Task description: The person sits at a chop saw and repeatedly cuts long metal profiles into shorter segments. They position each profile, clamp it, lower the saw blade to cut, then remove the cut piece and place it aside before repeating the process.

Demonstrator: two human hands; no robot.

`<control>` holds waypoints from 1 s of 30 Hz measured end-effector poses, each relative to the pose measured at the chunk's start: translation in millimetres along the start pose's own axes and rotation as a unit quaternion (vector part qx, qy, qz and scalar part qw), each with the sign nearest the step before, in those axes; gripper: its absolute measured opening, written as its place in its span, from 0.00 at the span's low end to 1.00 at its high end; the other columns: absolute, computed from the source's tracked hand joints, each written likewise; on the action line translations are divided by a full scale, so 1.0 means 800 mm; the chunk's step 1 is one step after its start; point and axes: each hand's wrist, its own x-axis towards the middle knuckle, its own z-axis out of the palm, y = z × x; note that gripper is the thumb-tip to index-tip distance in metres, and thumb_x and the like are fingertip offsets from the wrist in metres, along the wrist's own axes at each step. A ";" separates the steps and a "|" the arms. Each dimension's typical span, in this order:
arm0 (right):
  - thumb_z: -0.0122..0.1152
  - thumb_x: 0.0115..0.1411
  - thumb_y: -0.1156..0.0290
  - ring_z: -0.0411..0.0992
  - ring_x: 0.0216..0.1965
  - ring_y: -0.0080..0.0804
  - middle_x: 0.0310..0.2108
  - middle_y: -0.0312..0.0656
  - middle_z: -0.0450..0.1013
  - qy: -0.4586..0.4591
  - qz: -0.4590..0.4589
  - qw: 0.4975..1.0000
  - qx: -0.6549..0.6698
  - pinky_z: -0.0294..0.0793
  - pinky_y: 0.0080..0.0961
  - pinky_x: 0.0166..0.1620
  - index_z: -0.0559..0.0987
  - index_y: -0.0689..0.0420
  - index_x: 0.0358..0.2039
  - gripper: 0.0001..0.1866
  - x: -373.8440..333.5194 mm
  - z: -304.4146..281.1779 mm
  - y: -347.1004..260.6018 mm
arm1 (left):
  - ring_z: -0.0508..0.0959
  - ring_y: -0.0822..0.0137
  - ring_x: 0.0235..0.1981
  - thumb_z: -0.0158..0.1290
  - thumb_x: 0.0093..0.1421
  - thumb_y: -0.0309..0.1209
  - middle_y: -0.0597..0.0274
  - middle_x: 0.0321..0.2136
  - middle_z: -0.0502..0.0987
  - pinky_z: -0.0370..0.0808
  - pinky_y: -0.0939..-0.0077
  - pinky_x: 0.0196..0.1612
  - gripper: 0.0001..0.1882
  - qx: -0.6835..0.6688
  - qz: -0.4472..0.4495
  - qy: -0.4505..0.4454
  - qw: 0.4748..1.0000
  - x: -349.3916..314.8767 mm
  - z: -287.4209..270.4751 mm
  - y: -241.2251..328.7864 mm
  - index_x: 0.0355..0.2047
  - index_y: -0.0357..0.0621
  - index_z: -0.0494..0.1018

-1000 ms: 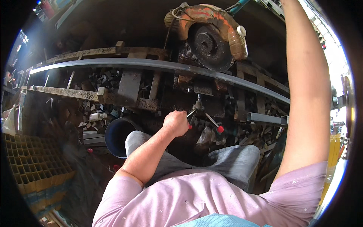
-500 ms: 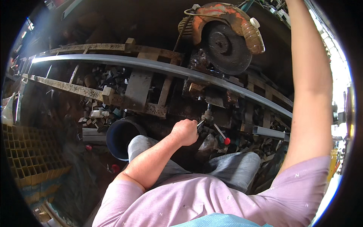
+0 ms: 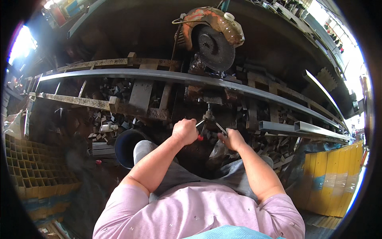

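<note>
My left hand [image 3: 184, 132] is closed around one spoke of a vise's crank handle [image 3: 208, 116], left of its hub. On the opposite side, my right hand [image 3: 232, 140] has its fingers curled about another spoke's end. A third spoke with a red knob [image 3: 200, 137] points toward me between the hands. The handle's screw runs forward to the rusty vise [image 3: 211, 97]. A long grey metal bar [image 3: 159, 74] lies across it, under the black disc [image 3: 215, 48] of a cut-off saw with a worn orange guard [image 3: 195, 20]. The disc's lower edge is close to the bar.
A rusty support frame [image 3: 91, 102] carries the bar on the left. Metal offcuts [image 3: 109, 126] litter the ground. A dark blue bucket [image 3: 124, 153] stands by my left knee. Stacked yellow-edged tubes [image 3: 36, 163] lie at left, a yellow stack [image 3: 332, 175] at right, cut profiles [image 3: 278, 126] nearer.
My right hand has come down from the far right onto a spoke of the crank handle. The handle has turned, and its red knob now sits nearer my left hand. The view has shifted.
</note>
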 end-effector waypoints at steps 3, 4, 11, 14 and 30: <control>0.66 0.73 0.43 0.83 0.34 0.53 0.28 0.56 0.82 -0.071 0.006 0.997 0.011 0.80 0.46 0.42 0.87 0.63 0.37 0.30 0.015 -0.002 0.000 | 0.86 0.45 0.51 0.66 0.61 0.40 0.46 0.45 0.86 0.83 0.50 0.55 0.21 0.108 0.014 0.104 0.989 -0.010 0.010 0.016 0.49 0.41 0.81; 0.66 0.73 0.42 0.82 0.33 0.55 0.28 0.57 0.81 -0.096 0.005 0.994 0.044 0.79 0.46 0.42 0.87 0.64 0.37 0.31 0.016 -0.004 0.005 | 0.85 0.47 0.52 0.66 0.60 0.41 0.49 0.46 0.85 0.82 0.51 0.55 0.22 0.152 0.029 0.150 0.976 -0.013 0.014 0.027 0.50 0.42 0.81; 0.71 0.68 0.40 0.87 0.39 0.54 0.31 0.56 0.85 -0.047 0.010 0.995 0.092 0.83 0.45 0.45 0.90 0.60 0.37 0.30 -0.006 -0.020 -0.018 | 0.87 0.51 0.57 0.68 0.61 0.43 0.45 0.51 0.87 0.85 0.54 0.55 0.22 0.145 -0.109 -0.017 0.983 0.020 0.040 0.033 0.52 0.44 0.83; 0.72 0.68 0.40 0.85 0.32 0.42 0.26 0.54 0.83 0.088 -0.167 0.941 0.281 0.82 0.38 0.41 0.85 0.71 0.56 0.39 -0.021 -0.022 -0.068 | 0.86 0.43 0.58 0.66 0.62 0.42 0.41 0.53 0.87 0.84 0.53 0.60 0.23 0.005 -0.108 -0.008 0.994 0.067 0.130 -0.047 0.51 0.40 0.87; 0.67 0.78 0.56 0.73 0.31 0.15 0.27 0.33 0.79 0.171 -0.169 0.892 0.382 0.73 0.20 0.36 0.86 0.65 0.48 0.21 0.006 -0.106 -0.046 | 0.84 0.59 0.45 0.71 0.62 0.56 0.58 0.44 0.87 0.79 0.60 0.51 0.29 -0.411 -0.049 -0.147 0.898 0.061 0.199 0.052 0.50 0.44 0.85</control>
